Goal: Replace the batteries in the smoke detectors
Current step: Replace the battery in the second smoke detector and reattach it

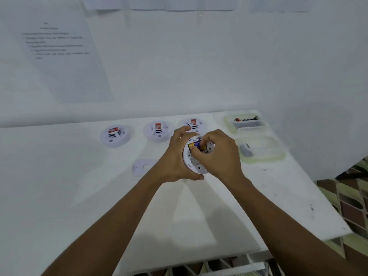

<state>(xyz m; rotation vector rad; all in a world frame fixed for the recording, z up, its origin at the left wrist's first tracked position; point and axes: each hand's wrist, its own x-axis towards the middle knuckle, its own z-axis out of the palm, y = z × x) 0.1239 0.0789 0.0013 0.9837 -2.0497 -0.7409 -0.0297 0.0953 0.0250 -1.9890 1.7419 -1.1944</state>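
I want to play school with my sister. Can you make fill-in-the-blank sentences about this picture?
The left hand holds a round ____ detector. The right hand pinches the ____ inside it. Behind the hands, ____ more detectors lie on the table.
Missing words: white; battery; three.

Three detectors (158, 130) in row behind held detector (197, 166); two trays (279, 155) right (one behind other).

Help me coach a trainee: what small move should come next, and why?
Probably lift the blue-and-yellow battery free of the held smoke detector: the right hand pinches it while the left hand steadies the body. The other detectors hold red batteries, so this one looks unreplaced.
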